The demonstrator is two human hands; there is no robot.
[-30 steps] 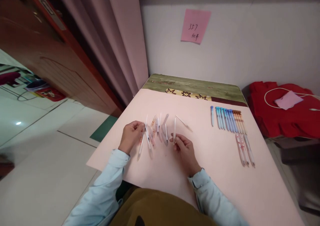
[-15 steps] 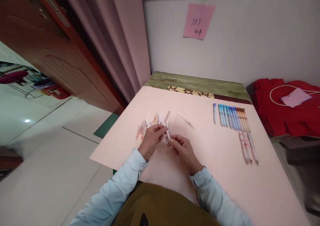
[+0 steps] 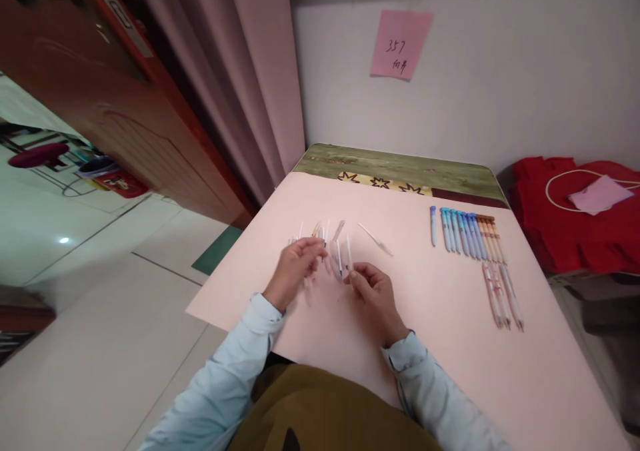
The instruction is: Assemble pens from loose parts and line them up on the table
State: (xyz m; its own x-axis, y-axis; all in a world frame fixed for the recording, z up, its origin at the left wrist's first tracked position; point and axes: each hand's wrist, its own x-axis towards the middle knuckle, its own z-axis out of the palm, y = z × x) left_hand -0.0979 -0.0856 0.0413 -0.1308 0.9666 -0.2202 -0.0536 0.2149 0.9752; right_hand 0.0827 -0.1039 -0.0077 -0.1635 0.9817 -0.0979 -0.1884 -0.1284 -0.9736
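Observation:
My right hand (image 3: 375,301) pinches a slim white pen refill (image 3: 349,252) that points up from between thumb and forefinger. Left of it, another refill with a dark tip (image 3: 339,259) stands slanted close to the fingertips; whether they touch it is unclear. My left hand (image 3: 296,270) hovers over the loose pen parts (image 3: 320,231), its fingers bent together. Below those fingers shows a blurred pinkish, see-through shape (image 3: 309,292); I cannot make out whether it is held. The left hand hides much of the pile.
A lone white refill (image 3: 375,238) lies behind my right hand. At the right, a row of blue and brown-topped pens (image 3: 465,234) lies above several clear pens (image 3: 501,298). Red cloth (image 3: 540,218) is beyond the table's right edge; a wooden door (image 3: 150,124) stands left.
My hands were close together and have moved apart. The left one shifted left over the pile; the right stays nearly in place with the white refill. The view has turned slightly left.

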